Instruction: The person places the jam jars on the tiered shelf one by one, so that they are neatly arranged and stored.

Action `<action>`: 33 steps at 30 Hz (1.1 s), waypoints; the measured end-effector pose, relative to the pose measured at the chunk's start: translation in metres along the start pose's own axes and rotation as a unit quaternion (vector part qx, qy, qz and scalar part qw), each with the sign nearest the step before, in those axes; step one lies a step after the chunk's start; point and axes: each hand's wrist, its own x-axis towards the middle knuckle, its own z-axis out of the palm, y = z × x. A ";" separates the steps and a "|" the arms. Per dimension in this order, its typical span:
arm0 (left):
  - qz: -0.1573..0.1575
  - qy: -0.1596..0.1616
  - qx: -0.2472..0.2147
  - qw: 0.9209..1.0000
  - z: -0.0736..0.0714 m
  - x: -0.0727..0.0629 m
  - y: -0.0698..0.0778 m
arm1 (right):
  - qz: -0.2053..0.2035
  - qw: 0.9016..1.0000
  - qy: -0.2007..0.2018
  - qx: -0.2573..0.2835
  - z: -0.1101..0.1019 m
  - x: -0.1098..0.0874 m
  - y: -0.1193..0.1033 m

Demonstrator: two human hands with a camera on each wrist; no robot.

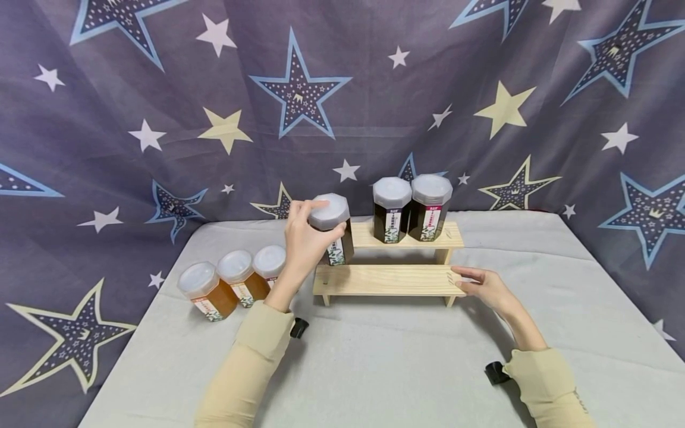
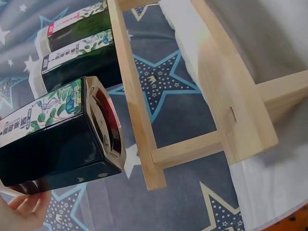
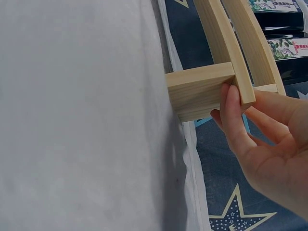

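Observation:
My left hand (image 1: pixel 306 238) grips a dark jam jar (image 1: pixel 337 246) by its frosted white lid, at the left end of a two-step wooden rack (image 1: pixel 390 280). In the left wrist view the base of this jar (image 2: pixel 53 139) shows, raised off the wood. Two more dark jars, one with a purple-marked label (image 1: pixel 392 217) and one with a red-marked label (image 1: pixel 428 215), stand side by side on the upper step's right part. At the right end of the lower step, my right hand (image 1: pixel 489 289) pinches the board's edge; the right wrist view shows its fingers (image 3: pixel 233 113) around that corner.
Left of the rack, three jars with whitish lids stand in a slanting row: an amber one (image 1: pixel 219 297), another amber one (image 1: pixel 251 288), and one partly behind my left wrist (image 1: pixel 270 261). A pale cloth (image 1: pixel 396 362) covers the table. Behind it hangs a star-patterned curtain (image 1: pixel 176 89).

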 end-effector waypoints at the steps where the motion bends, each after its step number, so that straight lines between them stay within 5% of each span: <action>1: 0.000 0.000 0.000 1.000 0.001 0.001 0.000 | 0.001 1.000 0.001 0.000 0.000 0.000 0.000; 33: 0.008 -0.025 0.025 0.999 0.039 0.037 -0.013 | 0.011 1.000 0.007 -0.019 0.000 0.002 0.003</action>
